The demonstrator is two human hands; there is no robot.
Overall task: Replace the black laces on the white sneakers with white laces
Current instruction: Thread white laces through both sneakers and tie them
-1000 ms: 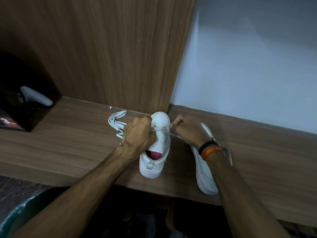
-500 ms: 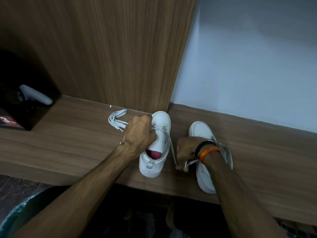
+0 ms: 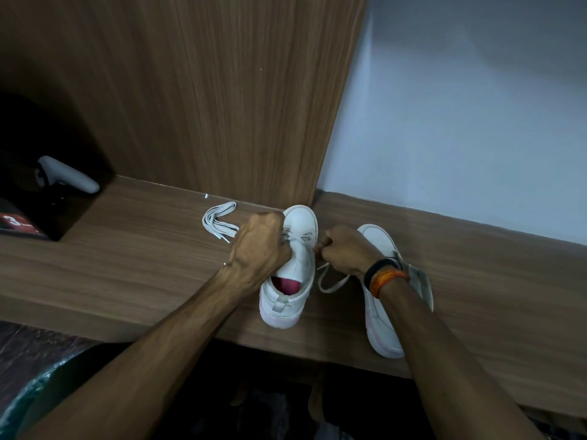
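Two white sneakers stand on a wooden shelf (image 3: 127, 265). The left sneaker (image 3: 293, 274) has a white lace (image 3: 332, 285) threaded through its front eyelets. My left hand (image 3: 260, 246) grips this sneaker's left side and the lace there, fingers curled. My right hand (image 3: 344, 250) pinches the lace's other end beside the shoe's right edge; a slack loop of it lies on the shelf below that hand. The right sneaker (image 3: 379, 312) lies partly under my right wrist, with no lace visible on it. A bundled spare white lace (image 3: 217, 219) rests to the left.
A wooden panel (image 3: 222, 106) rises directly behind the shoes, with a pale wall (image 3: 460, 122) to its right. A dark recess at left holds a white controller (image 3: 68, 177) and a black box (image 3: 19, 225). The shelf's front edge runs just below the sneakers' heels.
My right hand pulled the lace down and toward me, then rose back to the shoe's right eyelets, leaving a slack loop on the shelf. My left hand stayed on the sneaker.
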